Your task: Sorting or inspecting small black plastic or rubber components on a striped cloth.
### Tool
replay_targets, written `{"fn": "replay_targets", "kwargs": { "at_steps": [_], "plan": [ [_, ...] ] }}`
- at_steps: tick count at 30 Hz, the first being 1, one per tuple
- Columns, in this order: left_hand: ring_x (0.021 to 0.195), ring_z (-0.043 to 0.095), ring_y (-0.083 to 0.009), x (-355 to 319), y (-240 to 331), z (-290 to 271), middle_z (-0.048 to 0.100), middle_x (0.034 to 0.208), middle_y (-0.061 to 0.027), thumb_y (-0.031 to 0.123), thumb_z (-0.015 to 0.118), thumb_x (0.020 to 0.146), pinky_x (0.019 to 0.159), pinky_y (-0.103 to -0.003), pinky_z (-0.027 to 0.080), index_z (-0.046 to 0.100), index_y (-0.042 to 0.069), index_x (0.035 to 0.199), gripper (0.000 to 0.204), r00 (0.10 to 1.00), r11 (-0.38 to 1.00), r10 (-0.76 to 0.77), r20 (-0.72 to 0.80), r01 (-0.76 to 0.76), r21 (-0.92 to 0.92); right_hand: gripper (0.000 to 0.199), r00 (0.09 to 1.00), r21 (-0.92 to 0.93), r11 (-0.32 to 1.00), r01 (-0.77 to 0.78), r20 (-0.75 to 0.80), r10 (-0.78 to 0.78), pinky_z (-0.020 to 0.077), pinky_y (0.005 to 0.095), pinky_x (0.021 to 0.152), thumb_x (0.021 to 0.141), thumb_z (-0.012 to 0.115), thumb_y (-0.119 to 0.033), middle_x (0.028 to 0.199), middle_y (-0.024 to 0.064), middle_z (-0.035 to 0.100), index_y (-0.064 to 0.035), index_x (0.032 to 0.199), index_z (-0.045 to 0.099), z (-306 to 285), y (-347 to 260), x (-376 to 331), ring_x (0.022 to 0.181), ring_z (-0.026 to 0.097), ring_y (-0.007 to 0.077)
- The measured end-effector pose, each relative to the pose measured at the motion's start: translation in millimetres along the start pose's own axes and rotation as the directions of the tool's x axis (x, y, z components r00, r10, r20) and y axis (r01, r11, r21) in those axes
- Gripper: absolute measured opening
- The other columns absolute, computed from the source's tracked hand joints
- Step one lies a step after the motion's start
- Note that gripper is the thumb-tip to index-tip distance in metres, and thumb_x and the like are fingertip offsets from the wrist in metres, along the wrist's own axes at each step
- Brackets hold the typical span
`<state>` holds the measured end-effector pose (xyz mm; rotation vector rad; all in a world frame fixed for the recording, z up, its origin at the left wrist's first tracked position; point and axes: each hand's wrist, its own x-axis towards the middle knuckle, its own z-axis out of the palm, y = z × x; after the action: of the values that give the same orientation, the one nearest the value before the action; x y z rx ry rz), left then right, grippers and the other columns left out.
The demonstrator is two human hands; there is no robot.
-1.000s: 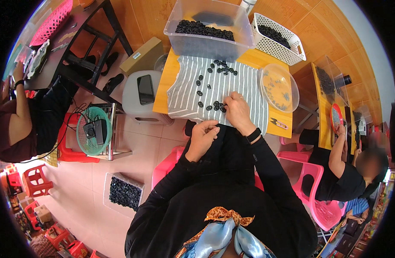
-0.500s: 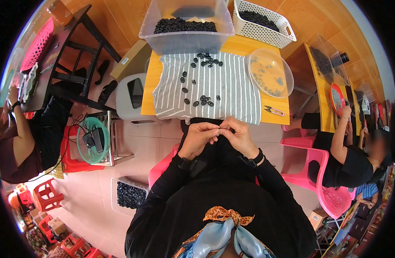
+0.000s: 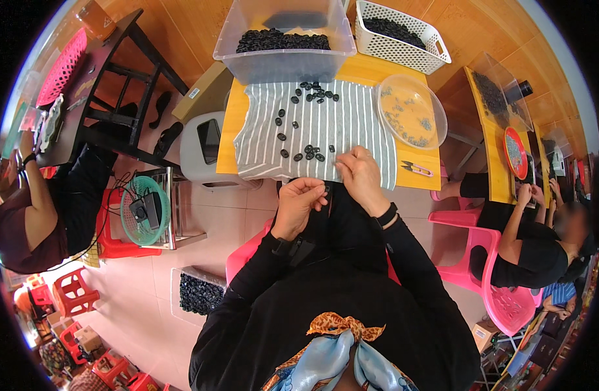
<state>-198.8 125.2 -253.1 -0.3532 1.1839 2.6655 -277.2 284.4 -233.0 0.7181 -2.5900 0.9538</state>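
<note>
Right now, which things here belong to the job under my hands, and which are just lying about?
In the job:
left hand
right hand
black pieces
striped cloth
clear tub

Lying about:
white basket
clear bowl
snips
green basket

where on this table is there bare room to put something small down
Free: the grey-and-white striped cloth between the scattered small black pieces and the round clear plastic bowl; also the yellow tabletop beside the small snips. Crowded: the cloth's middle and the far edge under the large clear plastic bin.
</note>
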Motion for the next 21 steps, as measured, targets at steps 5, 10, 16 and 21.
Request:
{"fn": "replay_targets", "kwargs": {
  "at_steps": [5,10,16,21],
  "plan": [
    [0.063,0.061,-0.0119,0,2,2,0.065,0.078,-0.0085,-0.001,0.061,0.083,0.054,-0.02,0.047,0.063,-0.005,0.096,0.014,0.985,0.981,0.157,-0.07,-0.148,0.124,0.003,0.998,-0.119,0.992,0.033,-0.048,-0.039,0.0416,0.041,0.063,0.07,0.062,-0.002,0.074,0.0127,0.049,-0.0029,0.073,0.062,17,4,-4,0.074,0.052,0.032],
    [0.065,0.061,-0.0115,-2,1,1,0.065,0.079,-0.008,-0.003,0.061,0.082,0.056,-0.02,0.047,0.064,-0.005,0.097,0.016,0.975,0.967,0.21,-0.068,-0.197,0.16,0.01,1.0,0.082,0.997,0.005,-0.002,-0.005,0.0426,0.0358,0.062,0.072,0.058,0.004,0.075,0.0089,0.053,-0.002,0.08,0.059,17,5,-6,0.073,0.054,0.0251],
    [0.066,0.06,-0.0098,-5,3,8,0.064,0.079,-0.006,-0.003,0.061,0.081,0.056,-0.02,0.046,0.064,-0.003,0.096,0.015,0.963,0.937,0.266,-0.045,-0.248,0.247,0.003,0.863,0.854,0.191,-0.485,0.431,0.264,0.0411,0.0197,0.066,0.084,0.057,-0.001,0.082,0.0023,0.061,-0.0006,0.082,0.059,-5,-17,-16,0.072,0.052,0.0048],
    [0.065,0.058,-0.0076,-8,7,18,0.063,0.077,-0.004,-0.003,0.059,0.082,0.055,-0.019,0.046,0.064,-0.003,0.095,0.014,0.956,0.92,0.292,-0.009,-0.278,0.277,0.004,0.84,0.836,0.158,-0.526,0.48,0.254,0.0413,0.0194,0.066,0.084,0.056,0.001,0.081,0.0032,0.061,0.0001,0.083,0.06,-12,-23,-20,0.072,0.053,0.0059]
  ]
}}
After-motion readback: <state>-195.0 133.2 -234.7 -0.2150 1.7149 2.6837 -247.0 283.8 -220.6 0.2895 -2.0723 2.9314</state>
